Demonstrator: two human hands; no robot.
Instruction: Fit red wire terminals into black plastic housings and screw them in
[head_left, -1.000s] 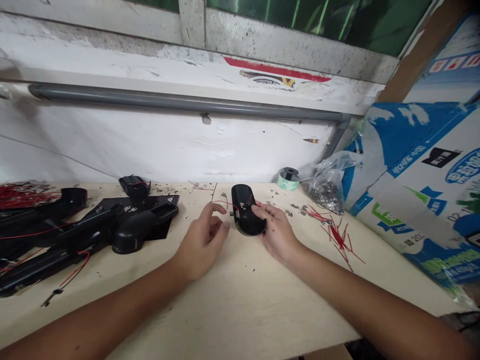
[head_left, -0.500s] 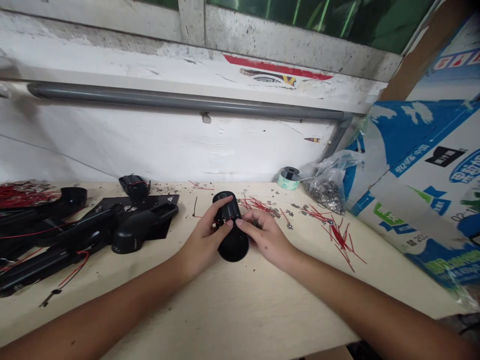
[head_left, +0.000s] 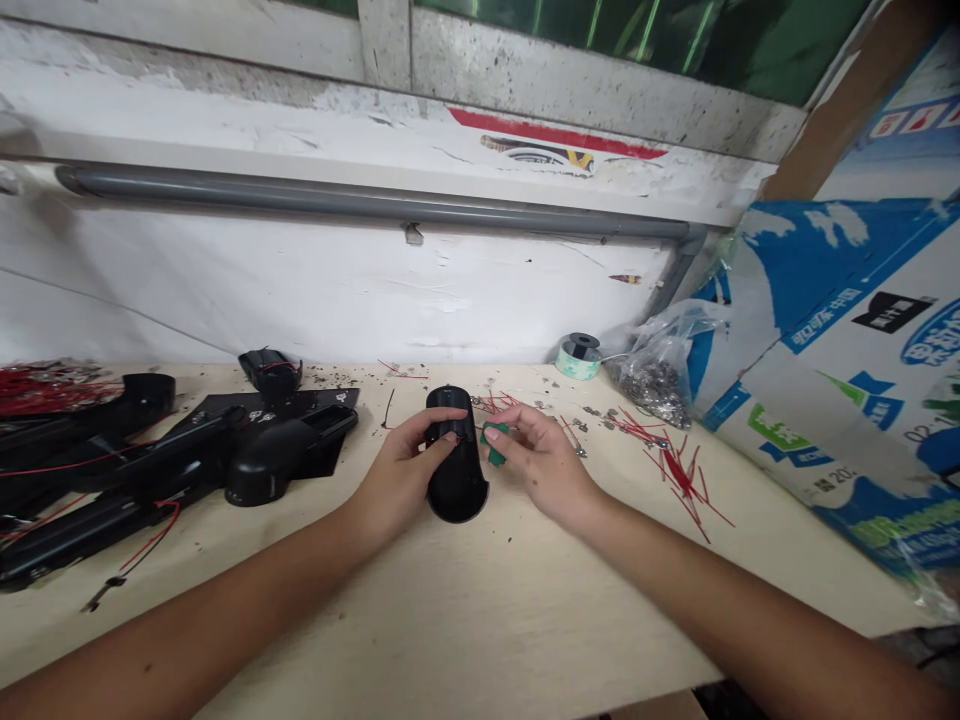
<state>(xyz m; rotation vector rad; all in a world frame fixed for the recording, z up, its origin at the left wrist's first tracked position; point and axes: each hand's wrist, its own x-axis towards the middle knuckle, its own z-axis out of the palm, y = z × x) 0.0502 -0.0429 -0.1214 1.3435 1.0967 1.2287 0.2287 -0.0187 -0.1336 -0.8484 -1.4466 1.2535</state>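
A black plastic housing (head_left: 456,484), hollow and rounded at its near end, lies at the middle of the table. My left hand (head_left: 409,462) is closed around its left side, with the thumb pressed on a narrow part near its middle. Just right of the housing, my right hand (head_left: 541,455) pinches a small green piece (head_left: 495,442) between thumb and fingers. A bit of red wire shows by my left thumb. What the green piece is exactly, and whether it is joined to the wire, I cannot tell.
Several black housings (head_left: 259,455) with red wires are piled at left. Red wires with metal tabs (head_left: 682,475) lie scattered at right. Behind them are a tape roll (head_left: 576,362) and a clear bag of metal parts (head_left: 652,385). A blue-and-white carton (head_left: 840,350) borders the right side.
My right hand has drawn slightly right, off the housing, and the green piece now shows in its fingers. The housing has turned a little; my left hand still grips it.
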